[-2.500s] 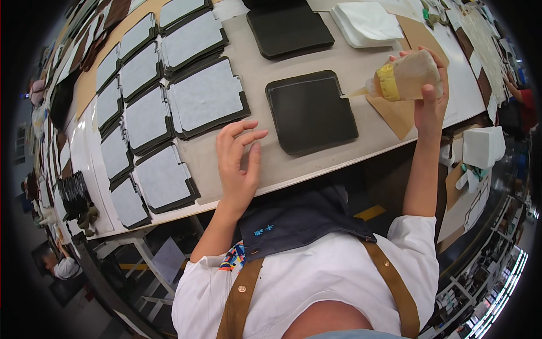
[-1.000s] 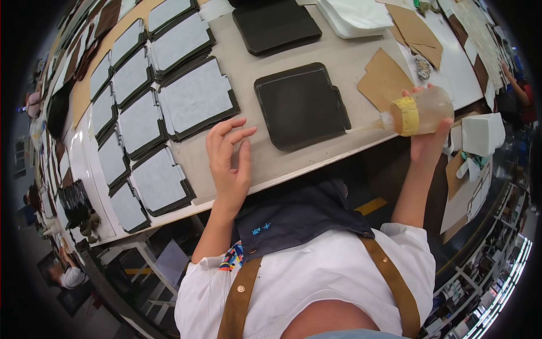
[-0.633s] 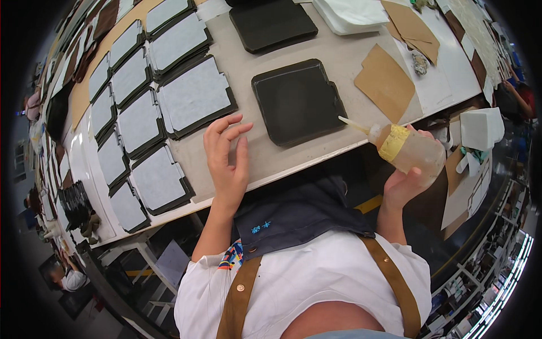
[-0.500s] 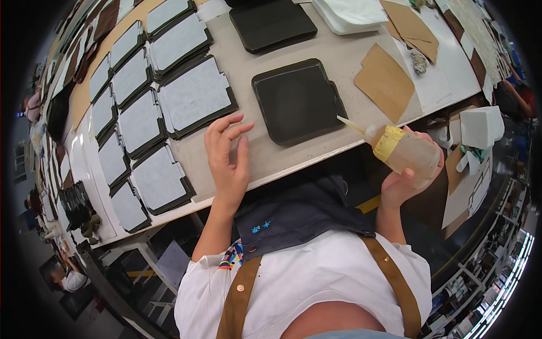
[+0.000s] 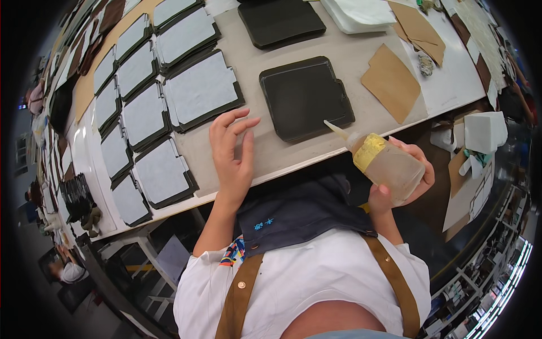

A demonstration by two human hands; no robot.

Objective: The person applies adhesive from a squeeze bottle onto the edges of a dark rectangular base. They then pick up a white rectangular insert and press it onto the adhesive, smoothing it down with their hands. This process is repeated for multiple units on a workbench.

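My right hand (image 5: 415,172) is wrapped round a translucent glue bottle (image 5: 389,164) with a yellow band and a thin pointed nozzle. The bottle lies tilted, its tip at the near right part of a dark, flat panel (image 5: 305,99) with rounded corners and a notched right edge. Whether the tip touches the panel I cannot tell. My left hand (image 5: 232,147) hovers over the table's near edge, left of that panel. Its fingers are apart and loosely curled, with nothing in them.
Several rows of dark panels with pale grey sheets (image 5: 203,90) cover the table's left side. Another black panel stack (image 5: 282,22) lies at the back, beside white sheets (image 5: 358,14). Brown card pieces (image 5: 390,82) are on the right. A white block (image 5: 484,131) stands beyond the right edge.
The glue bottle in my right hand has moved left, its nozzle tip now further in along the panel's near edge. My left hand has hardly moved. The view has shifted slightly.
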